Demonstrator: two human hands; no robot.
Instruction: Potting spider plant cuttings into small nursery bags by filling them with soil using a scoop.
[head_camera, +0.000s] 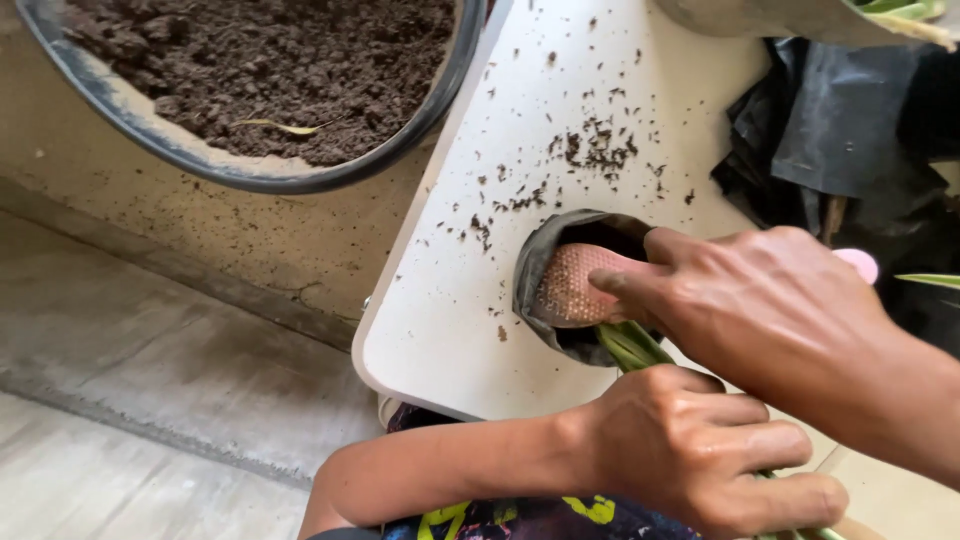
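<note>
A small black planting bag (533, 262) lies on its side on a white table (440, 330), its mouth facing me. My right hand (770, 310) comes in from the right and holds a pink, dotted, scoop-like piece (568, 285) at the mouth of the bag, fingers pressed on it. Green plant leaves (628, 345) run from the bag toward me. My left hand (690, 450), just below, is closed around those leaves. The inside of the bag is dark, and what it contains is hidden.
A large dark basin (250, 172) of brown soil (280, 60) stands at the upper left, past the table edge. Soil crumbs (595, 145) are scattered on the table. Crumpled black plastic (840, 130) lies at the right, a grey pot (780, 20) above it. Concrete floor (150, 380) is lower left.
</note>
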